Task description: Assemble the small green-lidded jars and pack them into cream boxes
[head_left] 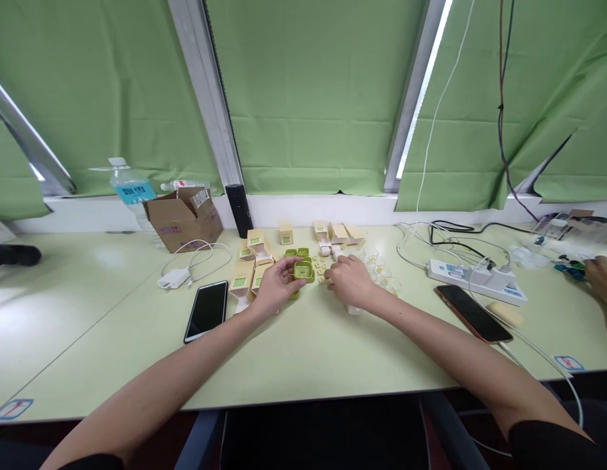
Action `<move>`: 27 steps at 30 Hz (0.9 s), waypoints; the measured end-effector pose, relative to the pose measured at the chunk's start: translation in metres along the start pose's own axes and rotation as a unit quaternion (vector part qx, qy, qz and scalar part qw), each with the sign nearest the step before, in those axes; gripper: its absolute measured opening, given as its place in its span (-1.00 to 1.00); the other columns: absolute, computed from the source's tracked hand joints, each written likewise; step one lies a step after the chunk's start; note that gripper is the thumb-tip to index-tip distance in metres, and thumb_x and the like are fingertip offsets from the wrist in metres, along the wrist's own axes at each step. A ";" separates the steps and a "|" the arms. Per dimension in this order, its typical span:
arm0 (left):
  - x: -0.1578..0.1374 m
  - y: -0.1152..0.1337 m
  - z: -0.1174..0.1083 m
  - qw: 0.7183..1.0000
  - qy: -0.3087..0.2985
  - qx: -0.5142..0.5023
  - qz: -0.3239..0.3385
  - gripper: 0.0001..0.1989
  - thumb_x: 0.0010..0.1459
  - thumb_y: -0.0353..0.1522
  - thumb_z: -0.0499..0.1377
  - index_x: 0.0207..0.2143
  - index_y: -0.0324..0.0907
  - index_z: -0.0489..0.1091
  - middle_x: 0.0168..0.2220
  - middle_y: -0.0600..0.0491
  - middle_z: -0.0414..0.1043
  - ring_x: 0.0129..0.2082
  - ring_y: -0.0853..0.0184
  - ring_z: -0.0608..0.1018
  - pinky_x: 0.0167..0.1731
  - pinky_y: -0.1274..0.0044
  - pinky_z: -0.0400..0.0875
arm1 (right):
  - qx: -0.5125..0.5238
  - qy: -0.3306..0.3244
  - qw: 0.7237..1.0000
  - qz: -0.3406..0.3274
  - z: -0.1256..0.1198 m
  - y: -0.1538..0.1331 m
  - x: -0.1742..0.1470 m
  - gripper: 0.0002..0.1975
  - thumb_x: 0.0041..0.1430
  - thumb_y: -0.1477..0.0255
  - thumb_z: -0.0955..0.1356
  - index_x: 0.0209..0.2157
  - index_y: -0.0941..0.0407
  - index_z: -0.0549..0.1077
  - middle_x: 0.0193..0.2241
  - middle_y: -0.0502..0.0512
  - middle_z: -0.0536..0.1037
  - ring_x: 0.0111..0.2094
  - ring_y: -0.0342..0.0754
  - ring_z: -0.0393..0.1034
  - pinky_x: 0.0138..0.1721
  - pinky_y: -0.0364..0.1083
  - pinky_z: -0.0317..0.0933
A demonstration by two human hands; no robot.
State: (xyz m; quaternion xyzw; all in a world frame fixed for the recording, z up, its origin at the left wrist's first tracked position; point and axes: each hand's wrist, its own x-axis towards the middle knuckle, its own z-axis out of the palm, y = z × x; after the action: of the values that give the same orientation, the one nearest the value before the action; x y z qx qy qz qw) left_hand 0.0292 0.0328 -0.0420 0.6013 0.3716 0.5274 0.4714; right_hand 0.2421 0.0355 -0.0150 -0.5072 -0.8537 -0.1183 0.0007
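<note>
My left hand grips a small green open box by its side, between thumb and fingers, with the hollow facing me. More green boxes lie just behind it, and part of another shows below it. My right hand is closed, fingertips down at the table beside several tiny yellow-green pieces; what it pinches, if anything, is hidden. Clear plastic parts lie to the right of that hand. Cream cartons with green squares stand around my left hand.
More cream cartons stand at the back. Leftward are a phone, a white charger, a cardboard box and a water bottle. Rightward lie a power strip and another phone. Another person's hand shows far right.
</note>
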 end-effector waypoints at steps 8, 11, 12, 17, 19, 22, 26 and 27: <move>0.000 0.001 -0.006 1.000 -0.011 -0.003 -0.001 -0.38 -0.14 -0.32 0.49 0.02 -0.23 0.48 -0.10 -0.08 0.55 -0.19 0.23 0.59 -0.14 0.36 0.52 | -0.002 -0.083 0.996 0.017 0.002 0.001 0.044 -0.79 0.09 0.38 0.50 -0.21 0.13 0.65 -0.21 0.25 0.69 -0.10 0.13 0.54 -0.02 0.00 0.10; 0.000 0.001 -0.004 1.000 -0.007 -0.002 -0.011 -0.40 -0.16 -0.34 0.48 -0.01 -0.22 0.50 -0.05 -0.09 0.56 -0.17 0.23 0.59 -0.11 0.35 0.52 | 0.004 -0.086 0.996 0.015 0.005 0.003 0.043 -0.81 0.12 0.47 0.45 -0.19 0.13 0.66 -0.20 0.25 0.70 -0.12 0.11 0.55 -0.02 0.01 0.10; 0.000 0.001 -0.003 1.000 -0.005 -0.001 -0.010 -0.42 -0.17 -0.34 0.47 -0.02 -0.21 0.51 -0.03 -0.09 0.56 -0.14 0.22 0.58 -0.09 0.35 0.52 | 0.006 -0.084 0.996 0.016 0.006 0.003 0.043 -0.81 0.13 0.51 0.43 -0.20 0.14 0.66 -0.21 0.25 0.70 -0.13 0.11 0.55 -0.02 0.01 0.10; -0.001 0.000 0.000 1.000 -0.007 0.016 0.003 -0.45 -0.16 -0.37 0.43 -0.02 -0.21 0.54 -0.02 -0.09 0.56 -0.09 0.20 0.55 -0.07 0.37 0.49 | 0.022 -0.039 0.999 0.027 0.002 0.002 0.033 -0.81 0.05 0.62 0.40 -0.28 0.18 0.62 -0.28 0.26 0.68 -0.17 0.10 0.54 -0.07 -0.01 0.11; -0.002 -0.001 0.000 1.000 -0.013 0.024 0.003 -0.43 -0.13 -0.37 0.42 0.01 -0.22 0.54 -0.06 -0.09 0.56 -0.13 0.22 0.54 -0.11 0.38 0.48 | 0.029 -0.010 0.999 0.037 -0.004 0.004 0.026 -0.79 0.03 0.62 0.39 -0.26 0.18 0.59 -0.28 0.23 0.66 -0.19 0.09 0.52 -0.12 -0.03 0.12; -0.003 -0.002 0.000 0.999 -0.019 0.031 0.009 -0.42 -0.07 -0.36 0.41 0.07 -0.21 0.53 -0.05 -0.10 0.55 -0.16 0.23 0.53 -0.16 0.40 0.48 | 0.090 0.064 0.992 0.055 -0.009 0.007 0.011 -0.78 0.14 0.61 0.32 -0.20 0.14 0.52 -0.30 0.14 0.64 -0.28 0.01 0.47 -0.27 -0.08 0.14; -0.005 -0.002 0.000 0.999 -0.044 0.015 0.019 -0.39 0.02 -0.32 0.41 0.16 -0.19 0.48 0.04 -0.13 0.52 -0.11 0.23 0.53 -0.14 0.41 0.48 | 0.349 0.260 0.900 0.025 -0.002 0.008 -0.011 -0.82 0.23 0.56 0.25 -0.21 0.11 0.45 -0.41 0.03 0.54 -0.43 -0.09 0.37 -0.38 -0.13 0.20; -0.006 -0.003 -0.001 0.998 -0.059 0.007 0.019 -0.36 0.05 -0.30 0.41 0.20 -0.18 0.45 0.05 -0.14 0.51 -0.10 0.22 0.54 -0.12 0.40 0.48 | 0.394 0.289 0.873 0.012 0.002 0.006 -0.015 -0.84 0.24 0.54 0.25 -0.23 0.10 0.44 -0.44 0.01 0.51 -0.45 -0.10 0.35 -0.39 -0.13 0.21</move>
State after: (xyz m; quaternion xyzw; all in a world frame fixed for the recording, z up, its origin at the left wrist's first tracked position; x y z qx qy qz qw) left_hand 0.0275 0.0285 -0.0460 0.6414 0.3350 0.4975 0.4784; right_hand 0.2549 0.0260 -0.0173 -0.4180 -0.7854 0.0867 0.4482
